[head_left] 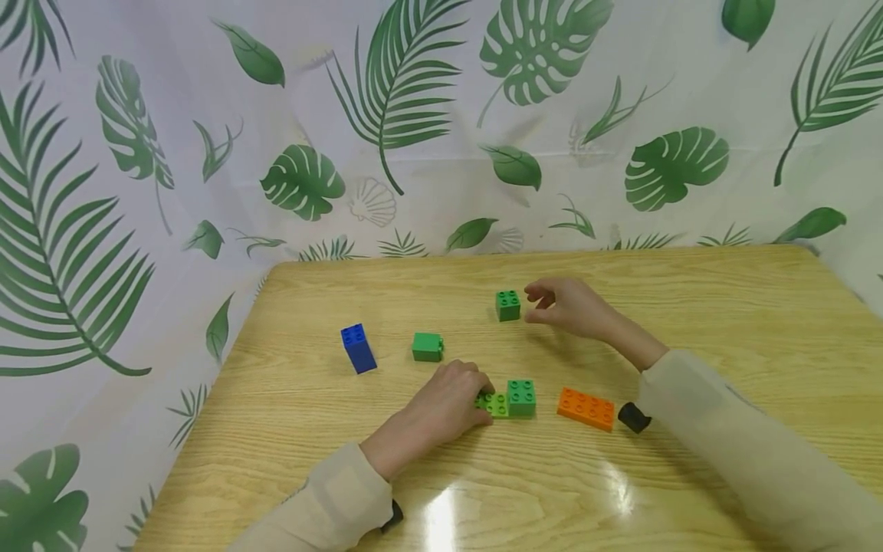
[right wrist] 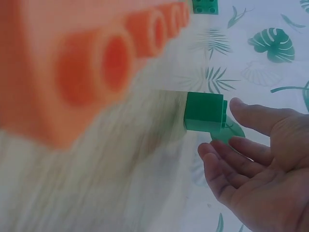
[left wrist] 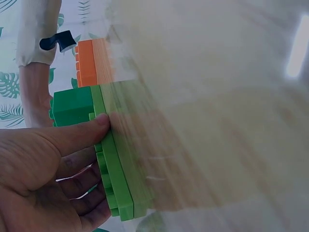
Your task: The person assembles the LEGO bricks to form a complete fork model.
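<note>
The table's (head_left: 724, 322) far edge meets a leaf-printed sheet (head_left: 414, 172), and a strip of wood runs between that edge and the rear green block (head_left: 508, 307); the block stands studs up, with wood around it on its left and near sides; the right hand (head_left: 572, 308) is just to its right, thumb and fingers parted and gently bent, a narrow gap between fingertips and block, so it grips nothing.

Nearer the person, the left hand (head_left: 448, 395) pinches the light green plate (head_left: 495, 406), thumb on its near edge and fingers along the other side, hiding its left end in the head view; the front green block (head_left: 521, 399) sits studs up on the plate's right end; between this pair and the rear block lies a stretch of wood.

To the right, just past a small gap, the orange brick (head_left: 585, 409) lies flat, studs up and slightly slanted; beside it is a black clip (head_left: 634, 418) at the cuff of the right sleeve (head_left: 745, 445), which bounds the room on that side; to the left, beyond the left hand, the side-lying green block (head_left: 427, 347) has its studs facing right; farther left, well apart from the plate, stands the tall blue block (head_left: 359, 349), studs up, near the table's left edge.
</note>
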`<act>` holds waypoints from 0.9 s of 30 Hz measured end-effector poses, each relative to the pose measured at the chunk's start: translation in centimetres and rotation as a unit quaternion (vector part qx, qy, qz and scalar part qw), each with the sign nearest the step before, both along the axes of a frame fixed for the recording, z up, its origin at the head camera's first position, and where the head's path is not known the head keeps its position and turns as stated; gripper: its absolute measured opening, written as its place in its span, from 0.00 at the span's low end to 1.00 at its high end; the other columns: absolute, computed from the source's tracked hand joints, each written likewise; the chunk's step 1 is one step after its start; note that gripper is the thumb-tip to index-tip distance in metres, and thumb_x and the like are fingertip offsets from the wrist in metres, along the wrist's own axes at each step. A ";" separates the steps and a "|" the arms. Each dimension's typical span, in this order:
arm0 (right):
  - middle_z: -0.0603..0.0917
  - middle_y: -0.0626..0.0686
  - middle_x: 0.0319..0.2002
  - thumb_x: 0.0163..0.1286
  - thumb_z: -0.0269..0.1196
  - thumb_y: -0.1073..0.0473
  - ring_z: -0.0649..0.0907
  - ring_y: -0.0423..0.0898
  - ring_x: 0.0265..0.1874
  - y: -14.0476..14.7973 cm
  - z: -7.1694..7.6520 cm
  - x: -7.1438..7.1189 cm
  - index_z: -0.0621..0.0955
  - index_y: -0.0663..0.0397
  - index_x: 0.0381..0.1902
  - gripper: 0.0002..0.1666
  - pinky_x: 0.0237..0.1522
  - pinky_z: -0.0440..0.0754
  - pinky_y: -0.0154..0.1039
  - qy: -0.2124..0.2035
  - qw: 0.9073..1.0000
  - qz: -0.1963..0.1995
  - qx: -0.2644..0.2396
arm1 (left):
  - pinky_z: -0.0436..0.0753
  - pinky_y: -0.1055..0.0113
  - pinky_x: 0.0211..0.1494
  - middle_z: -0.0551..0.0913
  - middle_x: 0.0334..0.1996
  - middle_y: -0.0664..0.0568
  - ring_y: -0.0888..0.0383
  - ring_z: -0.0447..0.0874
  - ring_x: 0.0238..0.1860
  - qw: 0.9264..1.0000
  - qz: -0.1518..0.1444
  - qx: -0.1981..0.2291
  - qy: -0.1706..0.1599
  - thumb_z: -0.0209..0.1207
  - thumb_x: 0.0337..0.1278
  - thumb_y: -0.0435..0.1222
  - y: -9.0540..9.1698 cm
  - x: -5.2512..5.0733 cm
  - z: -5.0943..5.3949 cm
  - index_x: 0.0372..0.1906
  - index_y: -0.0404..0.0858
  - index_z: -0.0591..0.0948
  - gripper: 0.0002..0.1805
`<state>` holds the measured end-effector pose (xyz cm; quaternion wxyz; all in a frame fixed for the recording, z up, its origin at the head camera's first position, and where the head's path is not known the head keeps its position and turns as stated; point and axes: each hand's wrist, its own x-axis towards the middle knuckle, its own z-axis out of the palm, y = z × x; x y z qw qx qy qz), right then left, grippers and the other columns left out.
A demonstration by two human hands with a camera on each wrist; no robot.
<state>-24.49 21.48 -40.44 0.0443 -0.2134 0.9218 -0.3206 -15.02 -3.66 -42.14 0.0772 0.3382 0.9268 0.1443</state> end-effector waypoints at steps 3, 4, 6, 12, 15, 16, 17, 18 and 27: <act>0.84 0.69 0.55 0.70 0.70 0.61 0.86 0.61 0.49 -0.4 -0.2 -0.6 0.77 0.75 0.63 0.30 0.53 0.83 0.57 -0.010 1.000 -0.003 -0.002 | 0.79 0.63 0.56 0.87 0.44 0.50 0.53 0.83 0.49 1.000 -0.002 0.003 -0.001 0.76 0.57 0.41 0.0 0.0 0.0 0.50 0.37 0.89 0.19; 0.84 0.69 0.56 0.70 0.70 0.60 0.85 0.61 0.50 -0.6 -0.3 -0.9 0.77 0.75 0.63 0.30 0.54 0.83 0.57 -0.014 1.000 -0.006 -0.001 | 0.80 0.64 0.56 0.87 0.44 0.50 0.53 0.83 0.49 1.000 -0.003 0.004 -0.001 0.76 0.57 0.41 0.0 0.0 0.0 0.50 0.37 0.89 0.18; 0.82 0.70 0.57 0.70 0.70 0.60 0.85 0.62 0.51 -0.9 -0.3 -1.2 0.76 0.75 0.64 0.32 0.55 0.82 0.57 -0.021 1.000 -0.010 -0.002 | 0.80 0.63 0.56 0.87 0.44 0.50 0.53 0.83 0.49 1.000 -0.004 0.005 -0.003 0.76 0.57 0.41 -0.1 0.0 0.0 0.50 0.37 0.89 0.18; 0.80 0.70 0.60 0.69 0.72 0.59 0.83 0.63 0.54 -1.5 -0.5 -2.0 0.74 0.74 0.67 0.35 0.58 0.80 0.58 -0.041 0.999 -0.023 -0.007 | 0.80 0.63 0.56 0.87 0.45 0.49 0.52 0.83 0.50 1.000 -0.003 0.004 -0.004 0.75 0.57 0.41 -0.1 0.0 0.0 0.51 0.37 0.89 0.19; 0.80 0.70 0.61 0.69 0.71 0.59 0.83 0.63 0.55 -1.6 -0.7 -2.3 0.74 0.74 0.67 0.35 0.58 0.80 0.58 -0.050 0.998 -0.023 -0.010 | 0.80 0.63 0.56 0.87 0.45 0.49 0.52 0.83 0.50 1.000 -0.003 0.002 -0.002 0.75 0.57 0.41 0.0 0.0 0.0 0.51 0.37 0.89 0.19; 0.80 0.70 0.61 0.69 0.71 0.59 0.83 0.62 0.55 -1.6 -0.7 -2.4 0.74 0.73 0.67 0.35 0.59 0.80 0.58 -0.051 0.998 -0.023 -0.010 | 0.80 0.63 0.56 0.87 0.45 0.49 0.52 0.83 0.49 1.000 -0.003 0.001 -0.001 0.75 0.57 0.41 0.0 0.0 0.0 0.51 0.37 0.89 0.19; 0.80 0.70 0.61 0.69 0.71 0.59 0.83 0.62 0.55 -1.7 -0.8 -2.4 0.74 0.73 0.67 0.35 0.59 0.80 0.58 -0.053 0.998 -0.022 -0.010 | 0.80 0.63 0.56 0.87 0.45 0.49 0.52 0.83 0.49 1.000 -0.003 0.001 0.000 0.76 0.57 0.41 0.0 -0.1 0.0 0.50 0.37 0.89 0.19; 0.81 0.69 0.61 0.70 0.71 0.59 0.83 0.62 0.55 -1.7 -0.8 -2.5 0.74 0.73 0.67 0.34 0.59 0.79 0.58 -0.054 0.998 -0.022 -0.010 | 0.80 0.63 0.56 0.87 0.45 0.49 0.53 0.83 0.49 1.000 -0.003 0.000 0.001 0.76 0.57 0.41 0.0 -0.1 0.0 0.50 0.37 0.89 0.19; 0.84 0.68 0.56 0.72 0.69 0.61 0.83 0.61 0.53 -1.8 -0.8 -2.5 0.77 0.73 0.65 0.29 0.57 0.80 0.57 -0.052 0.998 -0.016 -0.003 | 0.79 0.63 0.57 0.87 0.45 0.50 0.53 0.83 0.50 1.000 -0.002 -0.001 -0.001 0.75 0.58 0.42 -0.1 -0.1 -0.1 0.51 0.37 0.89 0.19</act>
